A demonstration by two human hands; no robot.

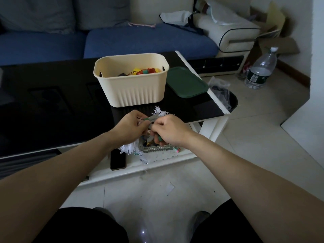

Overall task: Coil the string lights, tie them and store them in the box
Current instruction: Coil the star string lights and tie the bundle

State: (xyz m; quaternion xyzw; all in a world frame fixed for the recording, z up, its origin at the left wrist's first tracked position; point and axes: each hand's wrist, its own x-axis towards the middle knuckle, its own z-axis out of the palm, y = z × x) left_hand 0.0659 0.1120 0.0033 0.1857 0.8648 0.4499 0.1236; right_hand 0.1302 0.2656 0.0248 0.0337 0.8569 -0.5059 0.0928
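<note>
Both hands meet over the near edge of the black table, in front of the cream box (138, 92). My left hand (130, 128) and my right hand (169, 129) both pinch a bundle of string lights (160, 113) with white spiky bulbs and green wire. One tuft of bulbs sticks up between the hands and another hangs below my left hand. Inside the box lie a red coiled string and yellow pieces (145, 71). A dark green lid (186, 83) lies flat to the right of the box.
A phone (118, 159) and a glass ashtray (154, 148) sit on the white lower shelf under my hands. A blue sofa (108, 39) stands behind the table. On the floor at right are a water bottle (262, 71) and a black bin (226, 99).
</note>
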